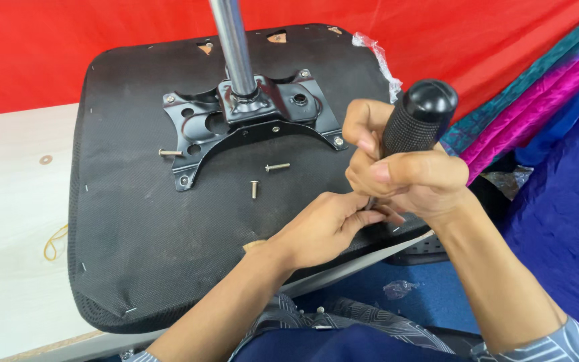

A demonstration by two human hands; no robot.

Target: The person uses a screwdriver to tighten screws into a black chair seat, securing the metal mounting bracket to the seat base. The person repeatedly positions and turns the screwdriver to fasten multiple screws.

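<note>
We look down on an upturned chair seat, its black fabric underside facing up on a pale table. A black metal plate with a chrome post rising from it sits toward the far edge of the seat; we see bolt heads at several of its corners, so we judge that part fastened. Three loose bolts lie on the seat: one just left of the plate, two just in front of it, so more fastening seems left. At the seat's near right edge, our right hand grips a screwdriver by its black knurled handle, tip pointing down. Our left hand is pinched narrow at the tip, steadying something too small to identify. A rubber band lies left of the seat.
</note>
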